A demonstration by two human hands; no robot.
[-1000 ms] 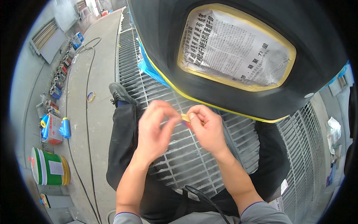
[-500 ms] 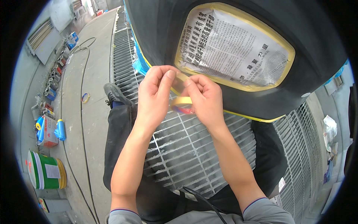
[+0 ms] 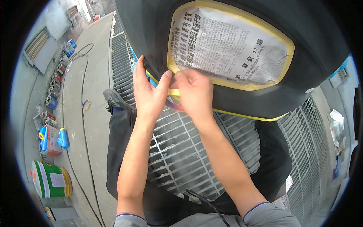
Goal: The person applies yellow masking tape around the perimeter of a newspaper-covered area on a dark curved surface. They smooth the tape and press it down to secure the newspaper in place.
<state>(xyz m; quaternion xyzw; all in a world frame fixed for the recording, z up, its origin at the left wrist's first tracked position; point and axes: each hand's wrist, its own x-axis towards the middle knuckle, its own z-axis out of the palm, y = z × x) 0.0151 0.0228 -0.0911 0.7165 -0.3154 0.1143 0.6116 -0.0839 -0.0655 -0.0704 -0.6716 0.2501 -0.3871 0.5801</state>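
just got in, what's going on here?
A person sits over a metal grating with both hands up at a dark panel. The right hand holds a roll of yellow tape near the lower left corner of a newspaper sheet on that panel. The left hand is spread beside it, thumb close to the tape; whether it touches is unclear. A yellow tape border frames the newspaper.
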